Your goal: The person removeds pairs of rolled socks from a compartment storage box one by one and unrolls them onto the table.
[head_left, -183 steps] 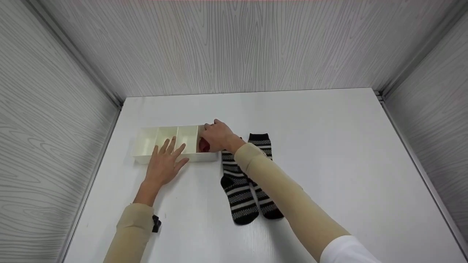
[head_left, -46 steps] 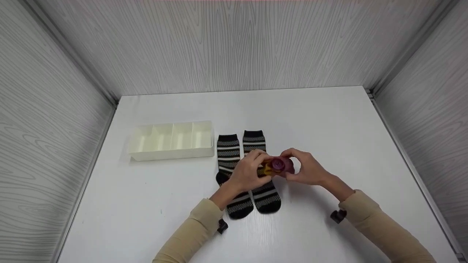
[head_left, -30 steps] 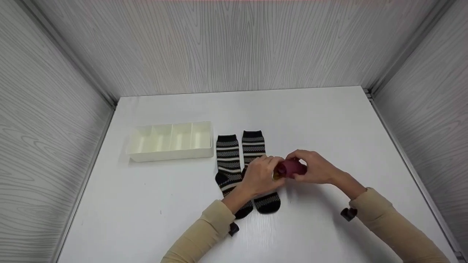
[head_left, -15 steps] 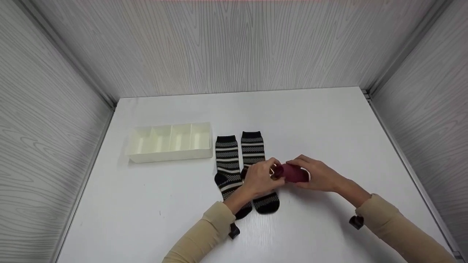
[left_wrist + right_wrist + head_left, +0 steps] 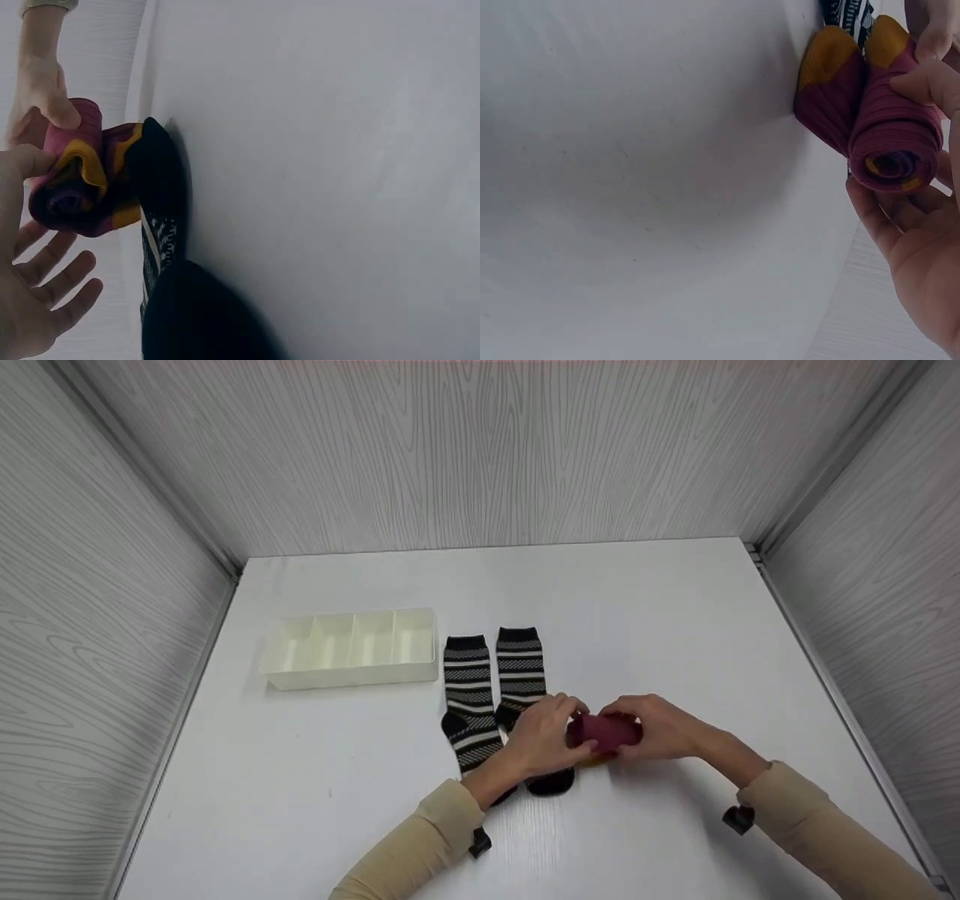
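A pair of maroon socks with mustard toes, rolled together [image 5: 609, 732], is held between both hands at the right of the striped socks. My left hand [image 5: 541, 737] grips the roll's left end with thumb and fingers. At the other end, my right hand [image 5: 664, 727] pinches it with the thumb on one side and fingers on the other. In the right wrist view the roll [image 5: 896, 124] shows its spiral end, and a mustard toe flap [image 5: 829, 56] hangs loose beside it. Two black striped socks [image 5: 468, 682] lie flat, partly hidden under my left hand and forearm.
A white tray [image 5: 360, 676] with several compartments stands left of the striped socks. White tabletop [image 5: 637, 607] extends behind and to the right of the hands. Grey wood-grain panels [image 5: 480, 450] enclose the back and both sides.
Earlier, my right hand gripped something red in the tray's right compartment, my left by the tray. Now both hold the roll; lately it has shifted right and nearer, a mustard end showing below.
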{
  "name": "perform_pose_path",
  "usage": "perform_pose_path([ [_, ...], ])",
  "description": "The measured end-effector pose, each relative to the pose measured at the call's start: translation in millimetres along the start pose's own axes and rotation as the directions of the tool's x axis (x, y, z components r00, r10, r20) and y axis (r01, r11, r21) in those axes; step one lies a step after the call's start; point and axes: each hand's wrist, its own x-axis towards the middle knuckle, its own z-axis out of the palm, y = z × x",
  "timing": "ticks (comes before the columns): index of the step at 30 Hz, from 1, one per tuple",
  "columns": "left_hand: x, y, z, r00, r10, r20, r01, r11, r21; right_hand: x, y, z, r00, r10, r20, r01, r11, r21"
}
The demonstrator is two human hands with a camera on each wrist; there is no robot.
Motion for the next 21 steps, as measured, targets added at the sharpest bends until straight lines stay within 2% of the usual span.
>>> perform_pose_path([
  [3,-2.5,1.5,2.0,0.995,0.096,0.003,-0.096,0.989,0.111,0.6,2.7,3.6,0.999,0.042,0.032,-0.044,0.998,0.052],
  [6,-4.5,1.2,4.2,0.991,0.129,0.041,-0.134,0.974,0.182,0.9,7.3,9.6,0.997,0.065,0.052,-0.07,0.994,0.084],
  [10,-4.0,-0.4,6.9,0.99,0.121,0.073,-0.136,0.953,0.272,0.4,11.6,15.6,0.995,0.085,0.046,-0.089,0.991,0.098],
  [14,-0.2,-2.1,7.9,0.992,0.092,0.091,-0.118,0.934,0.337,-0.2,11.9,16.9,0.996,0.088,0.006,-0.089,0.993,0.078],
  [17,4.3,-2.7,6.8,0.991,0.061,0.121,-0.099,0.938,0.331,-2.2,11.8,16.9,0.998,0.051,-0.045,-0.051,0.999,0.011],
  [21,11.7,-2.9,4.2,0.985,0.021,0.171,-0.074,0.948,0.309,-6.2,14.4,18.7,0.99,-0.051,-0.131,0.032,0.989,-0.143],
])
